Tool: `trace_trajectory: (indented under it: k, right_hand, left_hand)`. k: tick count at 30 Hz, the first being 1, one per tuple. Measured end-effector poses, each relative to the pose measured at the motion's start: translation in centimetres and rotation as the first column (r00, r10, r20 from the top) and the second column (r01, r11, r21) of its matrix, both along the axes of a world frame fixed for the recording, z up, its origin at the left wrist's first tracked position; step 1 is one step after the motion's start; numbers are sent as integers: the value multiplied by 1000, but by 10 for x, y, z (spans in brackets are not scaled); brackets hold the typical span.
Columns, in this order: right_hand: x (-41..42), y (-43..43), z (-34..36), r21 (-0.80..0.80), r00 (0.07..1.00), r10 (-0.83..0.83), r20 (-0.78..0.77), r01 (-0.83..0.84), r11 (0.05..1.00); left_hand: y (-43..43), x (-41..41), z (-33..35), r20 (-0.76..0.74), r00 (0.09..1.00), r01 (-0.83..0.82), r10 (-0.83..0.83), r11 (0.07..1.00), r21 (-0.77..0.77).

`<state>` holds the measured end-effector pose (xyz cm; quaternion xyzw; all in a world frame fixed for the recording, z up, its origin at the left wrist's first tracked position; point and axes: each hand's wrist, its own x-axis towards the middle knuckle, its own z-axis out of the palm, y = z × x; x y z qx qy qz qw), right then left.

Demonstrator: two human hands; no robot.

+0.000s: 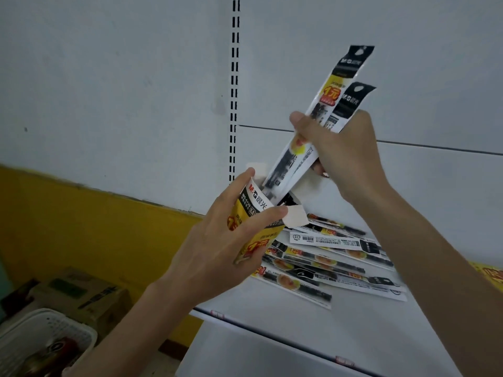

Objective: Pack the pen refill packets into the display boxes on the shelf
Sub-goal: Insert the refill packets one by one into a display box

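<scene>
My left hand (217, 240) grips a yellow, black and white display box (254, 221), held tilted above the shelf with its top flaps open. My right hand (340, 151) holds two long pen refill packets (337, 85) in black, white and yellow. Their lower ends sit inside the open mouth of the box, and their black hang tabs point up and to the right. Several more refill packets (334, 262) lie in a loose pile on the white shelf (272, 317), below and right of the box.
The white back panel carries a slotted upright (234, 104). Left of the shelf is a yellow wall (95, 227). Below it stand cardboard cartons (81, 292) and a white plastic basket (46, 338). A yellow printed item (490, 273) shows at the right edge.
</scene>
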<state>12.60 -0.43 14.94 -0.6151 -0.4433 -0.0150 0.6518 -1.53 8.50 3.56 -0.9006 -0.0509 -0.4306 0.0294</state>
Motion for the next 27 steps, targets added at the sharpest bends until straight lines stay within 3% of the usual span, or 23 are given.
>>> trace_trajectory:
  k: [3,5,8,10,12,14,16,20,21,24,25,27]
  right_hand:
    - [-22,-2,-12,-26,960,-39,276,48,999]
    - [-31,2,-23,-133,929,-34,370,89,987]
    - [-19,4,-22,-293,966,72,250,5,956]
    - [-9,2,-19,-254,983,97,155,-55,966]
    - [-7,3,-22,-257,978,90,191,-39,966]
    - [-14,9,-31,-362,962,146,231,-55,931]
    - [-15,9,-30,-445,962,207,180,-108,889]
    - [0,-1,-12,-188,961,277,24,-268,945]
    - [3,-1,-12,-184,957,284,53,-270,945]
    - [-3,2,-24,-490,906,336,257,-177,853]
    - [-2,1,-25,-516,905,348,244,-183,837]
    - [5,-3,-19,-409,921,368,125,-290,865]
  left_hand:
    - [-2,3,1,2,1000,-20,20,1000,5]
    - [-1,4,2,26,999,-33,33,999,-7]
    - [3,-1,1,51,997,-51,53,998,-40]
    - [5,-3,-1,48,997,-54,56,997,-48]
    - [4,-3,-1,42,998,-55,57,997,-46]
    - [2,-1,0,43,997,-64,66,997,-45]
    - [1,0,0,41,997,-68,70,996,-50]
    - [3,-2,0,14,998,-62,63,997,-55]
    - [4,-2,0,11,998,-60,61,997,-49]
    - [4,3,-2,19,999,-29,30,999,-23]
    - [4,4,-3,31,999,-13,14,999,-33]
    - [4,4,-4,64,998,12,-5,994,-107]
